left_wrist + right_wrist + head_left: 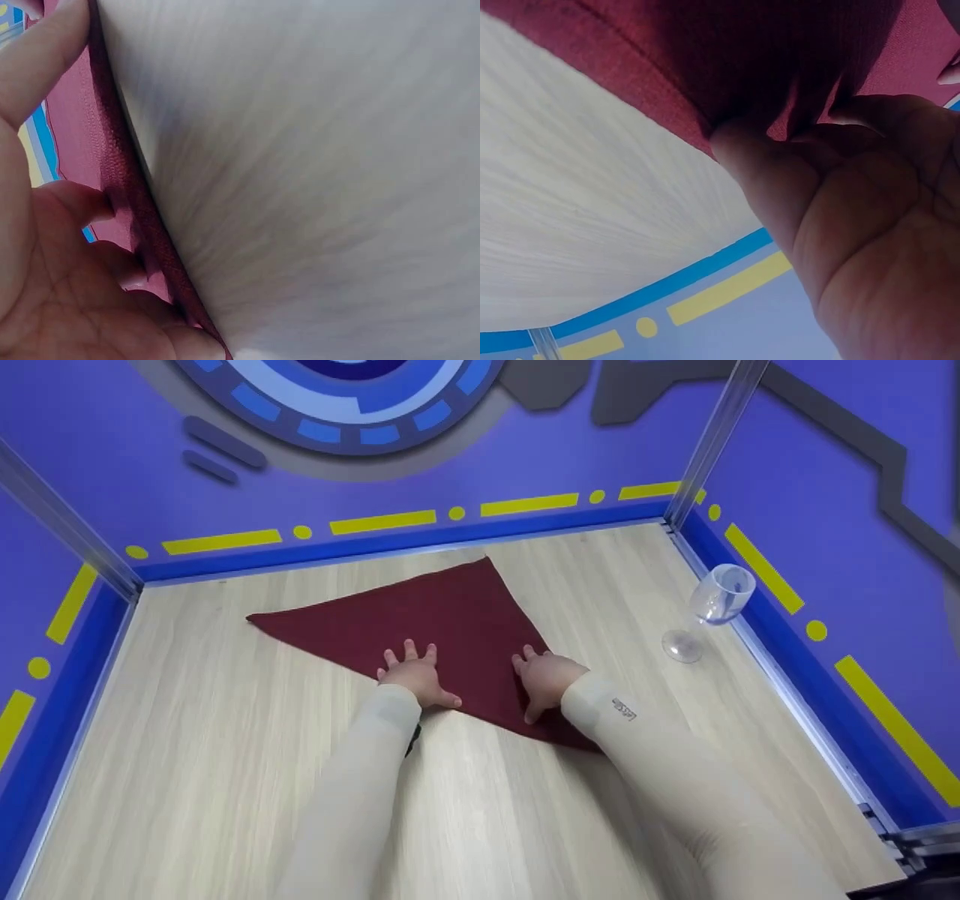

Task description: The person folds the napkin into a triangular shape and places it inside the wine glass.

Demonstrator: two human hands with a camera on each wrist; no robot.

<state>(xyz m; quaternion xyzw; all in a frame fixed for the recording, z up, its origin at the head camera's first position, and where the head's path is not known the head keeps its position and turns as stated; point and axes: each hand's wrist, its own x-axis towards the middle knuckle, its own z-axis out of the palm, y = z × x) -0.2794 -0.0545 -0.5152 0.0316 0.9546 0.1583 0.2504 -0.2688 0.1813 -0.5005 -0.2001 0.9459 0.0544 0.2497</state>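
Grips of the left hand [417, 676] and right hand [551, 679] are loose, fingers apart, touching the triangular maroon cloth [450, 619], which lies across the table's middle [225, 772], one corner near the far edge.

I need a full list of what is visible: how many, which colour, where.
tabletop: 1, pale wood-grain, lower view
triangular cloth: 1, dark red, spread on the tabletop
stemmed glass: 1, clear, upright, right of the cloth
wall panels: 3, printed purple-blue, left, back, right
metal posts: 2, silver, back corners
edge strips: 3, silver, tabletop's left, back, right
dark object: 1, black, bottom right, cut off
sleeves: 2, cream, entering from below
small item: 1, black, behind left sleeve
left hand: 1, bare, on the cloth's near edge
right hand: 1, bare, on the cloth's right
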